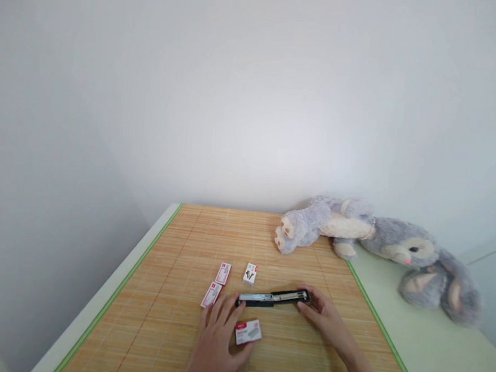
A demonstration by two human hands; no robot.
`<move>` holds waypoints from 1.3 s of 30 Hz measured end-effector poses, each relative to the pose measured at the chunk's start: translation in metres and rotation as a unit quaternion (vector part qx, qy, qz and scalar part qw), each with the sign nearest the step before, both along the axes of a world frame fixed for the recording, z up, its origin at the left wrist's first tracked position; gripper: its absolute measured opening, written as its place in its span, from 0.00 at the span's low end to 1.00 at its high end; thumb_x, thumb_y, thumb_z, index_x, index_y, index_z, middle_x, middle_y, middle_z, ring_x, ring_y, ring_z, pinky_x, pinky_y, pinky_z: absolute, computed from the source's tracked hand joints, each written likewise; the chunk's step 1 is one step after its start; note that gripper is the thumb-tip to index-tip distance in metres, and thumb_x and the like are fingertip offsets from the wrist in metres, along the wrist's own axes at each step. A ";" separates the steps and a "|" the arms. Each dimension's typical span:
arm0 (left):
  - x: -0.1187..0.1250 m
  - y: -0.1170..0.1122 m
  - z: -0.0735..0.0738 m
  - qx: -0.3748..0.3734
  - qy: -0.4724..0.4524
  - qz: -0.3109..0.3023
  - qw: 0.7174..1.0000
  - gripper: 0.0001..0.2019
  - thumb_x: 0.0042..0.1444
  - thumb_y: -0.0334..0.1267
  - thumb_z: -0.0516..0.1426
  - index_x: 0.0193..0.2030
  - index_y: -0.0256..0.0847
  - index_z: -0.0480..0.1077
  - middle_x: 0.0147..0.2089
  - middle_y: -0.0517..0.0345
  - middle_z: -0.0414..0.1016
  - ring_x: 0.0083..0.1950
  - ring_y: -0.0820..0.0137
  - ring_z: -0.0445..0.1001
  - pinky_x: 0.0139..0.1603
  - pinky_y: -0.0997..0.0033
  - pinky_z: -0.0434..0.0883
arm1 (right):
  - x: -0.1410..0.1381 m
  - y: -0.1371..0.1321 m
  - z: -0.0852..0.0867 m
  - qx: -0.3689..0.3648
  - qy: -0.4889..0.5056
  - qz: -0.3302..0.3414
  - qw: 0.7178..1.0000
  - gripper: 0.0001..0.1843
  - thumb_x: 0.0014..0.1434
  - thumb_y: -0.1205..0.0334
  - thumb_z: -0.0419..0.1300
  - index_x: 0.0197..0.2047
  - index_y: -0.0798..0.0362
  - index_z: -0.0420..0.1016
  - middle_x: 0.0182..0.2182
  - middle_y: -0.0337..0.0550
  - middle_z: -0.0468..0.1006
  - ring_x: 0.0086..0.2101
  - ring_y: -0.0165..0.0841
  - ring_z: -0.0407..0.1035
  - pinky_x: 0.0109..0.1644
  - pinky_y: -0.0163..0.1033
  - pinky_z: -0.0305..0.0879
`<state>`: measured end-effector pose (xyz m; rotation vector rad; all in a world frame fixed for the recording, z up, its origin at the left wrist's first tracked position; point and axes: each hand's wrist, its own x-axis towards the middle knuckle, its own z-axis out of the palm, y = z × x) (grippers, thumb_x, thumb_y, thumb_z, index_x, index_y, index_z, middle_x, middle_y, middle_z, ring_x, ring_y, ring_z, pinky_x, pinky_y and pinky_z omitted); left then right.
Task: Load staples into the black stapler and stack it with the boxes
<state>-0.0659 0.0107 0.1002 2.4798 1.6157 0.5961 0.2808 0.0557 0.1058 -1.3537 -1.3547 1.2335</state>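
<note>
A black stapler (pixel 269 298) lies unfolded nearly flat on the mat, its metal inside facing up. My right hand (pixel 322 316) pinches the stapler's right end between thumb and fingers. At the other end, my left hand (pixel 217 339) rests palm down with its fingers stretched out, the fingertips at or touching the stapler's left tip. Between that hand's thumb and index finger lies a red-and-white box of staples (pixel 248 332), which it does not visibly grip. Close to the left fingertips is a small white box with magenta print (pixel 211 294).
Another magenta-printed box (pixel 224 273) touches the first one's upper end. A small white box with a black picture (pixel 250 273) stands beyond the stapler. A grey plush rabbit (pixel 347 224) lies along the back right of the bamboo mat (pixel 157 327), against the wall.
</note>
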 end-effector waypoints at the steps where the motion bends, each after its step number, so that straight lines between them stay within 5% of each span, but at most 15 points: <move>1: -0.003 0.000 0.002 0.000 -0.003 -0.007 1.000 0.38 0.56 0.48 0.64 0.73 0.56 0.59 0.76 0.56 0.57 0.74 0.49 0.55 0.73 0.41 0.51 | -0.001 -0.005 -0.002 -0.018 0.012 -0.015 1.000 0.36 0.52 0.40 0.72 0.58 0.47 0.70 0.43 0.44 0.79 0.41 0.40 0.75 0.50 0.47 0.74; 5: -0.013 0.000 0.009 -0.034 -0.031 -0.027 0.999 0.26 0.56 0.45 0.64 0.62 0.56 0.70 0.70 0.56 0.66 0.70 0.52 0.61 0.71 0.47 0.56 | -0.026 -0.036 -0.007 -0.127 0.057 -0.033 0.990 0.34 0.54 0.32 0.65 0.51 0.50 0.70 0.30 0.36 0.75 0.22 0.28 0.68 0.23 0.34 0.65; 11: 0.003 0.003 0.018 -0.110 -0.065 -0.036 0.991 0.17 0.58 0.44 0.64 0.54 0.56 0.74 0.58 0.57 0.73 0.61 0.57 0.68 0.64 0.53 0.63 | -0.101 -0.065 -0.017 -0.254 0.093 0.065 0.961 0.38 0.53 0.22 0.56 0.46 0.50 0.67 0.23 0.30 0.70 0.12 0.23 0.57 0.14 0.30 0.47; 14: 0.011 0.006 0.018 -0.124 -0.076 -0.041 0.988 0.20 0.56 0.44 0.65 0.56 0.55 0.74 0.59 0.56 0.72 0.61 0.56 0.67 0.64 0.54 0.63 | -0.111 -0.059 -0.021 -0.218 0.047 0.058 0.973 0.35 0.55 0.24 0.55 0.43 0.50 0.68 0.18 0.27 0.64 0.12 0.23 0.51 0.15 0.31 0.43; 18: 0.003 0.011 0.019 -0.139 -0.084 -0.033 0.986 0.26 0.52 0.45 0.68 0.59 0.56 0.72 0.60 0.55 0.72 0.62 0.55 0.67 0.65 0.54 0.62 | -0.099 -0.050 -0.012 -0.081 -0.108 0.017 0.991 0.23 0.56 0.43 0.65 0.47 0.51 0.71 0.20 0.28 0.64 0.21 0.28 0.61 0.26 0.33 0.54; 21: -0.008 0.016 0.023 -0.155 -0.074 -0.044 0.984 0.19 0.54 0.46 0.68 0.53 0.56 0.75 0.57 0.57 0.73 0.61 0.56 0.68 0.64 0.53 0.62 | -0.096 -0.047 0.004 -0.027 -0.198 0.083 0.976 0.26 0.55 0.59 0.65 0.58 0.47 0.72 0.25 0.31 0.71 0.28 0.31 0.68 0.33 0.35 0.58; 23: -0.016 0.020 0.027 -0.165 -0.072 -0.056 0.982 0.17 0.54 0.46 0.67 0.51 0.55 0.76 0.56 0.57 0.74 0.61 0.56 0.68 0.65 0.52 0.62 | -0.097 -0.047 0.013 -0.013 -0.237 0.114 0.965 0.24 0.56 0.64 0.62 0.56 0.44 0.75 0.27 0.32 0.74 0.30 0.32 0.70 0.35 0.35 0.58; 28: -0.027 0.023 0.029 -0.158 -0.085 -0.069 0.981 0.18 0.51 0.43 0.68 0.50 0.52 0.75 0.57 0.57 0.74 0.62 0.57 0.69 0.65 0.55 0.62 | -0.094 -0.044 0.021 -0.013 -0.269 0.127 0.955 0.22 0.57 0.64 0.62 0.55 0.46 0.75 0.26 0.32 0.73 0.29 0.33 0.70 0.34 0.35 0.57; 34: -0.019 0.020 0.019 -0.121 -0.086 -0.041 0.988 0.36 0.47 0.45 0.71 0.64 0.56 0.66 0.67 0.60 0.69 0.69 0.55 0.62 0.71 0.52 0.56 | -0.117 -0.027 0.027 0.007 -0.266 0.078 0.961 0.24 0.64 0.55 0.58 0.63 0.45 0.71 0.27 0.34 0.74 0.31 0.35 0.71 0.36 0.36 0.59; 39: -0.011 0.017 0.009 -0.118 -0.081 -0.017 0.990 0.37 0.49 0.48 0.70 0.66 0.55 0.66 0.69 0.56 0.69 0.70 0.51 0.62 0.73 0.46 0.52 | -0.149 -0.012 0.012 0.014 -0.254 0.052 0.966 0.18 0.62 0.56 0.58 0.54 0.49 0.76 0.26 0.34 0.72 0.30 0.34 0.69 0.36 0.36 0.59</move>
